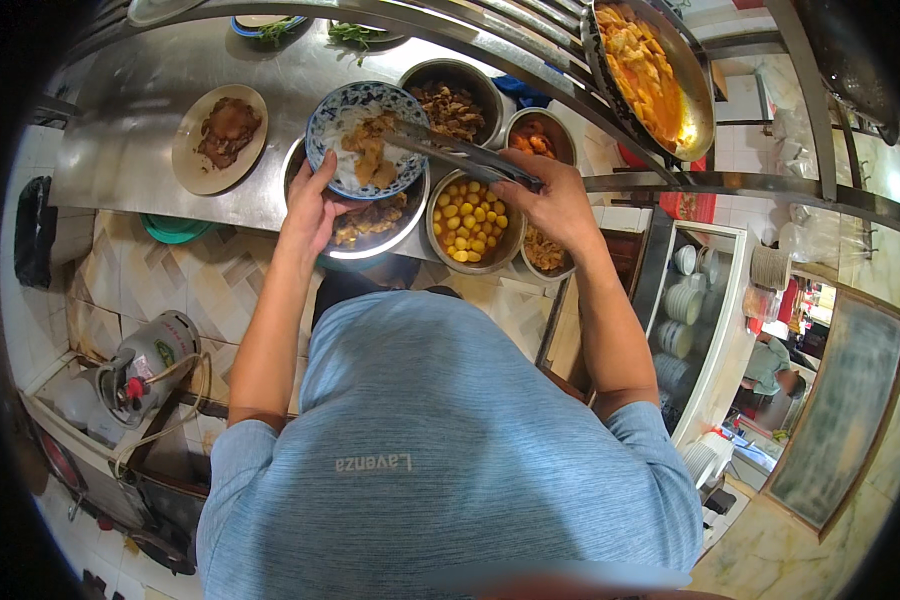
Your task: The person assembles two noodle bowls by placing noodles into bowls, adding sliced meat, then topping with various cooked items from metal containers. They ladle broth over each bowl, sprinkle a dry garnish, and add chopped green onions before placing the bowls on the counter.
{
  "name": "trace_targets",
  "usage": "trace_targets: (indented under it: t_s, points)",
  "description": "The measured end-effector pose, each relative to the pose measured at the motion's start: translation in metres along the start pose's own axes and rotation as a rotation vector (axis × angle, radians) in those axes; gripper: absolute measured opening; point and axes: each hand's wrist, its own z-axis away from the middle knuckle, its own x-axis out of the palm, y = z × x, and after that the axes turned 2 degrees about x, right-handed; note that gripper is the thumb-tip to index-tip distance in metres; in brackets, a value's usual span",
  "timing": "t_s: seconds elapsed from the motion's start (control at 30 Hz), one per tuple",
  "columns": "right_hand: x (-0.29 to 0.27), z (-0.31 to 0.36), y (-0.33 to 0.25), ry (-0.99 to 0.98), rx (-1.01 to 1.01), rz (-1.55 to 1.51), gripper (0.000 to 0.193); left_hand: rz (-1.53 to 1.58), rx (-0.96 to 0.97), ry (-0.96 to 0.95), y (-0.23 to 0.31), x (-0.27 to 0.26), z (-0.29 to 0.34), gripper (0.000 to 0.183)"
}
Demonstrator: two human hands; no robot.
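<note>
My left hand (313,207) grips the near left edge of a blue-and-white patterned bowl (319,112), tilted over a steel basin (410,222) of brown cooked pieces. Inside the patterned bowl, brown pieces of food (370,148) lie on something white that looks like rice. My right hand (553,200) is closed round metal tongs (470,155). Their tips reach into the bowl at the food; whether they pinch a piece, I cannot tell. Below the tongs stands a steel pot (516,242) of small yellow eggs in brown liquid.
Steel bowls (495,100) of meat and orange food stand behind. Left on the steel counter (110,140) is a cream plate (185,165) of brown meat. A pan (705,130) of orange food sits on the overhead rack (610,184). Right are a dish cabinet (735,250) and a distant person (767,362).
</note>
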Motion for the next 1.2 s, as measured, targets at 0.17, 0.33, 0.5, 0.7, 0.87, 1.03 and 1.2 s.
trace_targets:
  t_s: [0.17, 0.33, 0.5, 0.7, 0.87, 1.03, 1.2]
  points:
    - [0.014, -0.009, -0.005, 0.024, -0.088, 0.208, 0.049, 0.041, -0.012, -0.009, -0.003, -0.006, 0.008, 0.055]
    - [0.023, -0.012, -0.012, 0.005, -0.095, 0.190, 0.049, 0.059, -0.013, 0.005, -0.008, -0.010, 0.016, 0.057]
    - [0.020, -0.001, -0.020, -0.052, -0.150, 0.316, 0.047, 0.047, -0.010, -0.011, -0.011, -0.013, 0.020, 0.059]
    - [0.011, 0.016, -0.020, -0.041, -0.202, 0.180, 0.046, 0.076, 0.026, 0.001, -0.015, -0.016, 0.020, 0.058]
    - [-0.001, 0.017, -0.013, -0.005, -0.059, 0.185, 0.046, 0.069, 0.031, 0.024, -0.015, -0.016, 0.021, 0.055]
    - [0.019, 0.015, -0.018, 0.041, -0.122, 0.230, 0.047, 0.047, 0.022, 0.040, -0.013, -0.014, 0.024, 0.053]
    - [0.038, 0.015, -0.023, -0.003, -0.067, 0.253, 0.048, 0.031, -0.011, 0.020, -0.015, -0.019, 0.027, 0.056]
